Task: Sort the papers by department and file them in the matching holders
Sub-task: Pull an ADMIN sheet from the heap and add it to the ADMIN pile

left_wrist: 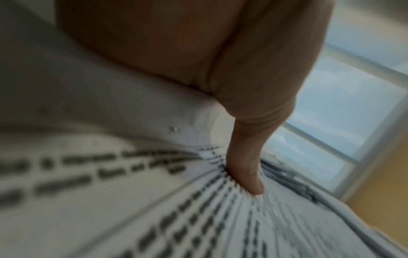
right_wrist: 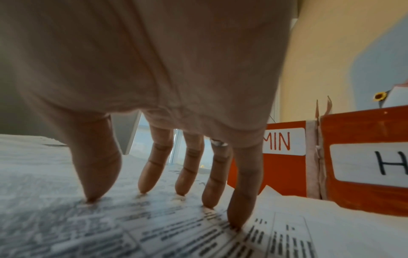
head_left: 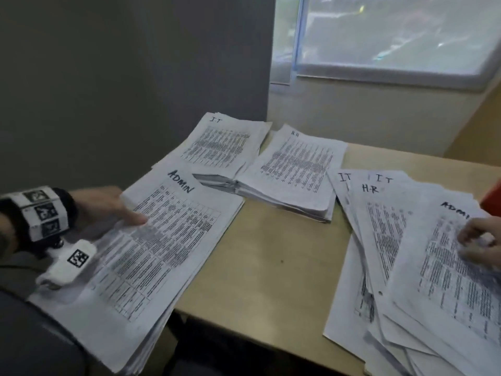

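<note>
While the left hand (head_left: 108, 204) presses flat on the "ADMIN" stack (head_left: 151, 253) at 9 o'clock, the right hand (right_wrist: 154, 122), fingertips (right_wrist: 145, 185) spread, rests on the loose sheets (head_left: 406, 253) at 3 o'clock beside orange holders (right_wrist: 364, 157) labelled "MIN" and "H".

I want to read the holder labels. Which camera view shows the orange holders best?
The right wrist view: two orange holders stand upright with labels partly readable. The head view shows only a red sliver at its right edge; the left wrist view shows none.

Head cam: high, looks down/fwd over table (head_left: 284, 253), whole spread in frame.
L wrist cam: v. close, low, along left hand (left_wrist: 243, 157) on ADMIN stack (head_left: 151, 240); shared w/ head.
R wrist cam: low, under right hand (right_wrist: 176, 157), facing orange holders (right_wrist: 353, 157).
</note>
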`<state>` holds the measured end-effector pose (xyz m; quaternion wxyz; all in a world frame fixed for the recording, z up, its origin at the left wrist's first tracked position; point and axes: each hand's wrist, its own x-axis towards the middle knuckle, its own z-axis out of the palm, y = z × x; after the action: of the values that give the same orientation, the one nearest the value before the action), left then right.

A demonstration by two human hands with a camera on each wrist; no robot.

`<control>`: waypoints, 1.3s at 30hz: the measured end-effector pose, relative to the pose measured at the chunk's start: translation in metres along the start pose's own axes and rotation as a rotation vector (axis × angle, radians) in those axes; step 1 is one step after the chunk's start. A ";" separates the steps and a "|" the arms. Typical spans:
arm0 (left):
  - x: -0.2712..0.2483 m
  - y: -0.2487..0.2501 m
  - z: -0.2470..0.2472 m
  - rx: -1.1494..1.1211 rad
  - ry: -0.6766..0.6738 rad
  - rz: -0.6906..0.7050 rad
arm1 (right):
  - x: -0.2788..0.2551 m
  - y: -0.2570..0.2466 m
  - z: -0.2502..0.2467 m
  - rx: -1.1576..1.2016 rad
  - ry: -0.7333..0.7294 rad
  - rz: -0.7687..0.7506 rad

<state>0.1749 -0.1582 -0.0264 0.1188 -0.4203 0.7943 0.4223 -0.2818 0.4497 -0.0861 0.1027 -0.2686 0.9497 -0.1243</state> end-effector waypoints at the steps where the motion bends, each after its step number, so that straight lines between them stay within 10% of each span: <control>1: 0.006 -0.004 0.001 0.019 0.010 0.013 | 0.003 0.002 0.001 0.071 -0.027 -0.003; 16: 0.020 -0.011 -0.004 0.483 0.407 -0.072 | -0.017 -0.050 -0.006 -0.087 -0.006 0.045; 20: 0.022 0.036 -0.002 0.722 0.622 0.201 | -0.020 -0.081 -0.024 -0.219 -0.114 0.056; 28: -0.030 0.257 0.165 0.674 0.202 0.809 | 0.002 -0.073 -0.035 -0.170 -0.227 0.244; 33: -0.004 0.339 0.270 0.677 -0.098 0.840 | 0.008 -0.058 -0.028 -0.095 -0.249 0.330; 39: 0.027 0.374 0.343 0.762 -0.129 0.836 | -0.002 -0.061 -0.031 -0.070 -0.143 0.339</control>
<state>-0.1862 0.1991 -0.0381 0.1333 0.0290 0.9804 0.1419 -0.2589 0.4060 -0.0384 0.1800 -0.1161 0.9754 -0.0525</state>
